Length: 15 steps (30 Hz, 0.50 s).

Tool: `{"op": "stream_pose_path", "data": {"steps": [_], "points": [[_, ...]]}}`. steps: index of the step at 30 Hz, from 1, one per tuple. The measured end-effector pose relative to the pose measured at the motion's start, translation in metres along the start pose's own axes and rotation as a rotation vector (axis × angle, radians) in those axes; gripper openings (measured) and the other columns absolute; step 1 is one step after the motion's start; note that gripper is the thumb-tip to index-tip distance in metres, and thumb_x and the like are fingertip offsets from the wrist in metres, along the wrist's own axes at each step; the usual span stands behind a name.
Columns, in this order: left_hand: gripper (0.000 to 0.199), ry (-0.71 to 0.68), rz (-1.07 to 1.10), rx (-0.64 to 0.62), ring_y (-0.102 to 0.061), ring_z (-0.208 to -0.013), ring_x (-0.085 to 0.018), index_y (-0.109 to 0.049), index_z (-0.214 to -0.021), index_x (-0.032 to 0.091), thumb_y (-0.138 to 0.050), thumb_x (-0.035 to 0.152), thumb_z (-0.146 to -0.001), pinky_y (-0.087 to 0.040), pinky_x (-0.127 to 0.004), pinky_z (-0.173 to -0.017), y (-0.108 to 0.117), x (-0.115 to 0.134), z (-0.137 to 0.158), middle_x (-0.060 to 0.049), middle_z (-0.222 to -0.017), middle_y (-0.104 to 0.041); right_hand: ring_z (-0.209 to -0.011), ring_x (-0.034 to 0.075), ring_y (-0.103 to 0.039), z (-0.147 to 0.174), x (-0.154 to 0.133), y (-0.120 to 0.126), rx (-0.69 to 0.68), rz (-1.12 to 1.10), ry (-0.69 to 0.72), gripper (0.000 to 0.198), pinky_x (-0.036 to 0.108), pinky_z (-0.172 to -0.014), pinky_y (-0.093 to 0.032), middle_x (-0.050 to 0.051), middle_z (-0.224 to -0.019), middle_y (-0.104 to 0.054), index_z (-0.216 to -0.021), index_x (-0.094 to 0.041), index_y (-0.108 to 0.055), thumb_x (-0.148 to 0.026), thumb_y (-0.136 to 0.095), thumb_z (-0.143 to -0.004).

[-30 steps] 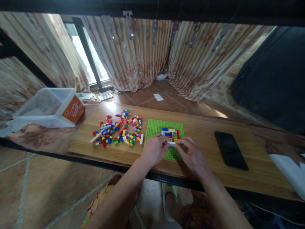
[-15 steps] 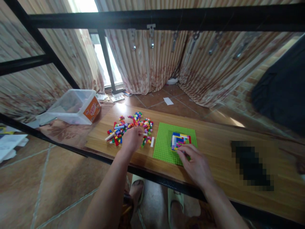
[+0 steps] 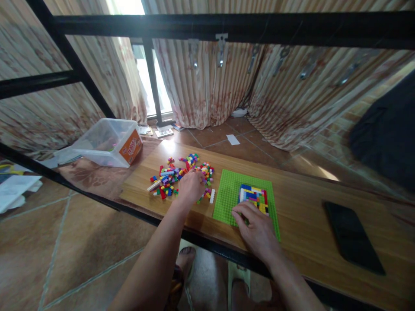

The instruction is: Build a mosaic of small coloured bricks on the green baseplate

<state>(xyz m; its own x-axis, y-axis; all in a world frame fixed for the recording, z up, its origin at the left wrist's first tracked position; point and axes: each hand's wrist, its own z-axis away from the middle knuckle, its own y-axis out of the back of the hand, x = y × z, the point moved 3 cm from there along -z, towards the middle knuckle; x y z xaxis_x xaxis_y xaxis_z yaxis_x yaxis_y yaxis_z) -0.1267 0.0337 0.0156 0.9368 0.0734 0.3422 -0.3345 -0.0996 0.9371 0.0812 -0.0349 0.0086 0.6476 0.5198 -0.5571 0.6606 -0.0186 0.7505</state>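
Observation:
My left hand (image 3: 192,186) is over the right part of a loose pile of small coloured building bricks (image 3: 168,173). Its fingers are curled in and point down, and whatever they hold is hidden. My right hand (image 3: 256,225) rests at the near side of a brick build (image 3: 254,193) of blue, white, red, yellow and purple pieces. That build sits on a green studded baseplate (image 3: 225,190). Thumb and forefinger of the right hand come together low over the plate; anything between them is too small to make out. A long white brick (image 3: 212,196) lies just left of the plate.
The wooden table (image 3: 301,203) carries a dark phone (image 3: 354,236) on the right. Beyond its left end stands a clear plastic bin (image 3: 106,144) with an orange label. A black metal bar (image 3: 233,28) with hanging clips crosses above, before curtains.
My right hand has shifted left along the near side of the build, uncovering more of its right part. The left hand remains over the pile. The view has swung slightly left.

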Motion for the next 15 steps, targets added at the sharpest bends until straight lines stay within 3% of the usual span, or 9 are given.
{"op": "stream_pose_path", "data": {"steps": [6,9,12,15], "points": [[0.021,-0.019,0.010,-0.012,-0.066,-0.094,-0.024,-0.074,-0.090,0.022,-0.054,0.025,-0.084,-0.050,-0.032,-0.081,0.002,-0.002,-0.002,-0.009,-0.101,-0.070,-0.083,0.017,-0.062,-0.001,-0.001,0.001,0.004,-0.012,-0.019,0.019,0.031,-0.076,-0.046,0.003,-0.088,-0.067,-0.083,-0.024,-0.063,-0.026,-0.048,-0.095],[0.018,-0.047,0.087,0.014,-0.065,-0.091,-0.022,-0.072,-0.085,0.020,-0.056,0.028,-0.083,-0.048,-0.031,-0.083,0.008,-0.002,-0.002,-0.008,-0.092,-0.072,-0.084,0.017,-0.063,-0.002,-0.005,0.005,0.032,-0.034,-0.036,0.020,0.030,-0.076,-0.047,0.003,-0.088,-0.068,-0.083,-0.023,-0.064,-0.027,-0.048,-0.095],[0.020,-0.066,0.350,-0.019,-0.063,-0.075,-0.018,-0.069,-0.079,0.018,-0.058,0.034,-0.082,-0.047,-0.027,-0.070,0.011,0.005,-0.001,-0.004,-0.075,-0.069,-0.083,0.017,-0.064,-0.002,-0.003,0.014,0.109,-0.086,-0.082,0.021,0.031,-0.077,-0.049,0.003,-0.088,-0.069,-0.084,-0.023,-0.066,-0.028,-0.049,-0.094],[0.023,-0.083,0.740,-0.149,-0.054,-0.059,-0.012,-0.066,-0.075,0.015,-0.059,0.036,-0.080,-0.041,-0.022,-0.056,0.007,0.023,0.006,0.000,-0.063,-0.062,-0.078,0.017,-0.064,-0.001,0.010,0.029,0.262,-0.166,-0.221,0.021,0.031,-0.073,-0.050,0.003,-0.085,-0.070,-0.085,-0.022,-0.069,-0.033,-0.052,-0.092]]}}
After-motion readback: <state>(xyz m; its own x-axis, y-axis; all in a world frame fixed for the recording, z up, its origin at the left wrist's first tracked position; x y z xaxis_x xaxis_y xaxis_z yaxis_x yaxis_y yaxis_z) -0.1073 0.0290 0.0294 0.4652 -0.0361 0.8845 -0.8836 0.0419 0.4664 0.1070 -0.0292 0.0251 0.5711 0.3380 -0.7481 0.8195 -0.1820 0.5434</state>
